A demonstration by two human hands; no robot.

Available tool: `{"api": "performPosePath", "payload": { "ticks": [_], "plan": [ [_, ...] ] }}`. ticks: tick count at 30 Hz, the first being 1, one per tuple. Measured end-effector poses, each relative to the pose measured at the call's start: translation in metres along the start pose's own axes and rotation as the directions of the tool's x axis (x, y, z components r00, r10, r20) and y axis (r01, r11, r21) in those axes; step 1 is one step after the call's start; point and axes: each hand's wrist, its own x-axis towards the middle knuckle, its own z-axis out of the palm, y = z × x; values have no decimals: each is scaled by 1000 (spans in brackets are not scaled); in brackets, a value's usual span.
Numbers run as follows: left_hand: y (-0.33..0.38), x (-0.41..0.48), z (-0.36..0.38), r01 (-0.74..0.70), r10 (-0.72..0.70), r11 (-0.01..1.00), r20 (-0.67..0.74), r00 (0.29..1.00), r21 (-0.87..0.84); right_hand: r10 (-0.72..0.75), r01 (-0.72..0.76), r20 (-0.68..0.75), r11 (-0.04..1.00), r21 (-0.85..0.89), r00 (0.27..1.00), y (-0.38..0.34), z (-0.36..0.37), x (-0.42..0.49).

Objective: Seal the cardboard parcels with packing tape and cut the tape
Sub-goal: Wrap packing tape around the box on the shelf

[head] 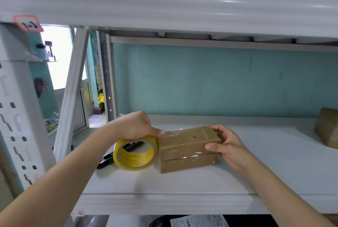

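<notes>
The left hand (136, 126) grasps the yellow tape roll (136, 152) from above, pressed against the parcel's (188, 149) left end; the right hand (225, 144) clasps its right end. The parcel sits on the white shelf (182, 184), looking light and stiff; glossy tape makes it slippery, so hold the ends. 1 black tool (109, 157) lies behind the roll

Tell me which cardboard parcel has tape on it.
The small parcel at mid-shelf, steadied by the right hand, with glossy clear tape across it. The other parcel, at the right edge, shows no visible tape.
</notes>
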Motion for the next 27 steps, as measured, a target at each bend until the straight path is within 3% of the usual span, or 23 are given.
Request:
{"api": "performPosePath", "payload": {
  "ticks": [5, 13, 19, 27],
  "plan": [
    [6, -5, -24, 14, -14, 1000, 11, 1000, -8, -59, 64, 30, 980, -186, 998, -10, 0, 5],
    [13, -18, -66, -15, 15, 1000, -2, 1000, 26, -113, 136, 94, 946, -296, 989, -33, 9, 14],
    [4, -25, -48, 43, -43, 999, 23, 999, 7, -117, 142, 96, 938, -317, 988, -36, 8, 18],
    [-7, -8, 2, 75, -74, 997, -53, 996, 8, -98, 109, 55, 961, -254, 994, -17, -5, 11]
  ]
}}
